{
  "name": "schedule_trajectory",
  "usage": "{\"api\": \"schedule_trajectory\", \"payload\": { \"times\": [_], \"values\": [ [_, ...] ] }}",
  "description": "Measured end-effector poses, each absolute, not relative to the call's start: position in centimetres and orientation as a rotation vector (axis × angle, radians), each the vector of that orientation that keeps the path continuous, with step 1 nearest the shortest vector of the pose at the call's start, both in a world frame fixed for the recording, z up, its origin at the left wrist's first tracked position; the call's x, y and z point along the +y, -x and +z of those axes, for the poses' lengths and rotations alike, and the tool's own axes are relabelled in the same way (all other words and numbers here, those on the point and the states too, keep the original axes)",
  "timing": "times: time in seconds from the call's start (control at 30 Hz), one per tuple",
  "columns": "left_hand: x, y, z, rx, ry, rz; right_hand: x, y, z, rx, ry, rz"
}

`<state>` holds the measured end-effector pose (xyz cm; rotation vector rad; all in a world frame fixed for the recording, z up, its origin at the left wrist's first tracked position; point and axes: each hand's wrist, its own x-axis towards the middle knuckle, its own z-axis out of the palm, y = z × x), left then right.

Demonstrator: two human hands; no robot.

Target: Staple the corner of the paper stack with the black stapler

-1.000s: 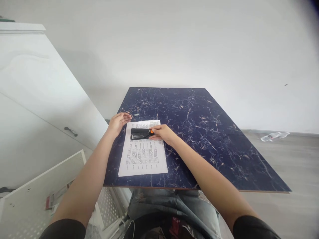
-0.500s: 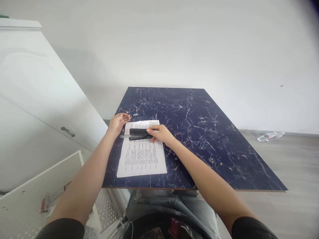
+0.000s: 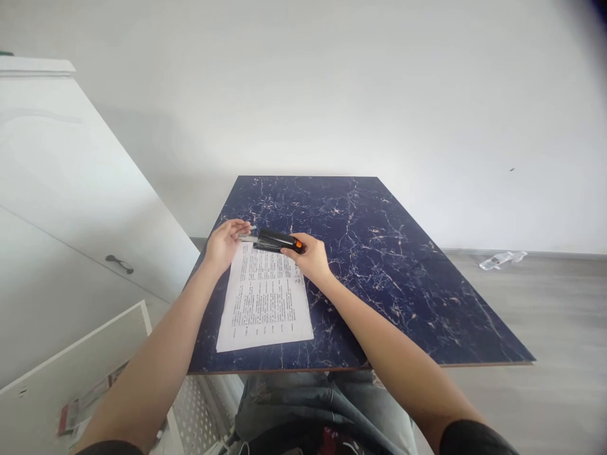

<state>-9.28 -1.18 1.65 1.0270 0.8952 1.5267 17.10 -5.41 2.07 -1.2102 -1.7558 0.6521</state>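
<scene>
Stapler [image 3: 273, 239] (black) sits between the right fingers [image 3: 293, 255].

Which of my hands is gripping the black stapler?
Your right hand grips the black stapler near its orange patch; your left hand is by its other end.
</scene>
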Motion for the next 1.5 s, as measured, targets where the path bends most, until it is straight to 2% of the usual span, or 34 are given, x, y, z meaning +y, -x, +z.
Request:
{"api": "schedule_trajectory", "payload": {
  "times": [0.13, 0.3, 0.43, 0.53, 0.67, 0.83, 1.07, 1.2, 1.37, 1.5],
  "values": [
    [-1.9, 6.7, 1.3, 0.78, -0.919, 1.183, -5.7, -18.5, 2.8, -1.821, 1.2, 0.347],
    [-1.9, 5.4, 0.3, 0.756, -0.865, 1.227, -6.0, -18.7, 2.0, -2.187, 1.084, -0.144],
    [-1.4, 6.2, -0.3, 0.775, -0.87, 1.215, -5.9, -18.5, 1.6, -2.237, 0.894, -0.545],
    [-1.1, 6.5, -0.7, 0.811, -0.892, 1.195, -5.9, -18.6, 1.7, -2.244, 0.784, -0.674],
    [-1.1, 6.5, -0.8, 0.833, -0.969, 1.163, -6.0, -18.7, 1.6, -2.192, 0.822, -0.673],
    [-1.0, 7.1, -0.3, 0.861, -0.955, 1.235, -5.8, -18.6, 1.5, -2.0, 1.004, -0.384],
    [-0.4, 7.8, -0.1, 0.939, -0.849, 1.555, -4.7, -19.7, 2.0, -1.413, 1.166, 0.683],
    [0.3, 9.4, -0.5, 1.035, -0.94, 1.644, -4.2, -20.2, 1.8, -1.322, 1.146, 1.186],
    [0.6, 11.0, -0.4, 1.107, -1.085, 1.693, -4.9, -20.1, 2.4, -1.531, 1.199, 1.259],
    [0.2, 10.3, -0.2, 1.14, -1.281, 1.57, -5.5, -19.7, 2.8, -1.622, 1.159, 1.356]
  ]
}}
